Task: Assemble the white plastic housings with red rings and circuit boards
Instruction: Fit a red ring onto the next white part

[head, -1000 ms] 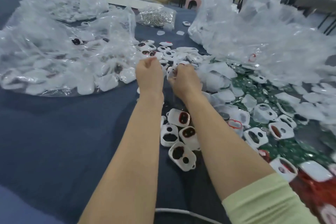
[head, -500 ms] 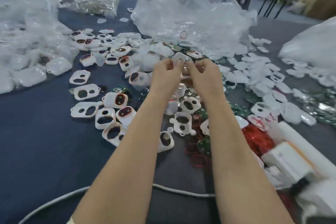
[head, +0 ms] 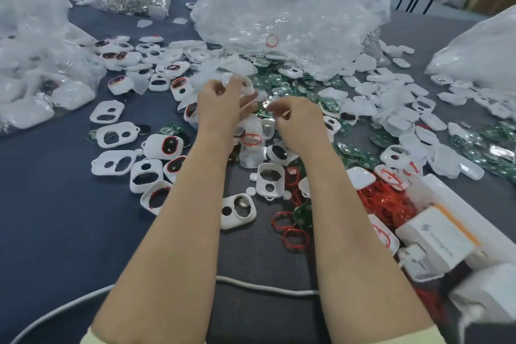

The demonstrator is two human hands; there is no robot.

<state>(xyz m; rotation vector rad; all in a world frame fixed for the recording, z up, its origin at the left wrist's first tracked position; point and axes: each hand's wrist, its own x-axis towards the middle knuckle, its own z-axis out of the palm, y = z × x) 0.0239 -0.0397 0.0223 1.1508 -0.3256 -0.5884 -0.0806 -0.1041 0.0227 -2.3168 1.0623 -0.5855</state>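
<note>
Centrally, I am holding a white housing [head: 245,84] raised above the dark surface [head: 55,218], over the heap of parts. My left grip [head: 220,109] is curling its fingers round the housing's near edge. My right grip [head: 296,123], just beside it and slightly lower, is pinching a small shiny piece [head: 272,101] between thumb and fingertips; what kind of piece it is I cannot tell. Beneath and beyond both grips, green circuit boards [head: 279,79] are lying in a loose pile. To the left, open housings [head: 116,135], some of them carrying a red ring, are lying scattered flat on the surface. To the right of my right forearm, loose red rings [head: 385,201] are lying in a tangle beside white boxes [head: 435,237]. A crumpled clear bag [head: 279,8] is standing at the far middle. A white cable [head: 265,286] is running across the near side, passing beneath both forearms.
</note>
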